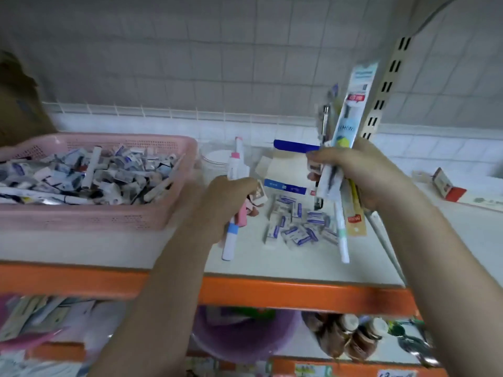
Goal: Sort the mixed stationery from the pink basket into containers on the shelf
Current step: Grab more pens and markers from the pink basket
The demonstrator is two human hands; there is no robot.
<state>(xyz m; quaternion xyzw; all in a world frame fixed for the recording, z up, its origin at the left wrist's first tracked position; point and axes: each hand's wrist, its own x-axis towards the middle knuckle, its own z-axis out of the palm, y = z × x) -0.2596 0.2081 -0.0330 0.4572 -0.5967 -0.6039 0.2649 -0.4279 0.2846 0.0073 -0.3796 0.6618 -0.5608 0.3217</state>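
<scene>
**Mid-sort: both hands loaded, basket still nearly full**

Pink basket [89, 213] sits on the white shelf top [299, 262], at 9 o'clock from the hands. Packed with small blue-and-white packets plus a few long white sticks; most of the task looks undone.

Left hand [231, 202] is just off the basket's right wall, fingers wrapped around a few pen-like sticks [234, 170]: white bodies, one pink-capped end up at 12 o'clock, one blue-banded end down at 6. Also a small pink piece and a tiny carded item against the fingers; too blurred to identify.

Right hand [362, 175] clenches a bundle of long packaged pens [351, 104], roughly upright, tops toward 12–1 o'clock, tails hanging below the fist toward 6. Likely batching by kind: long items collected in one hand to cut trips.

Between and below the hands, pile of small blue-and-white eraser-like packets [296, 224] lies loose on the shelf, probably a staging heap for one category. Behind it at 12 o'clock, an open carton [283, 170] with blue print and, left of that, a clear round tub [217, 159], plausible destination containers.

Far at 3 o'clock: small red-edged box [449, 186], tipped. Slotted shelf upright [386, 85] runs behind the right-hand bundle. Orange shelf edge [272, 292] below; lower shelf holds a purple bowl [239, 333] and bottles [353, 336], blurred.
</scene>
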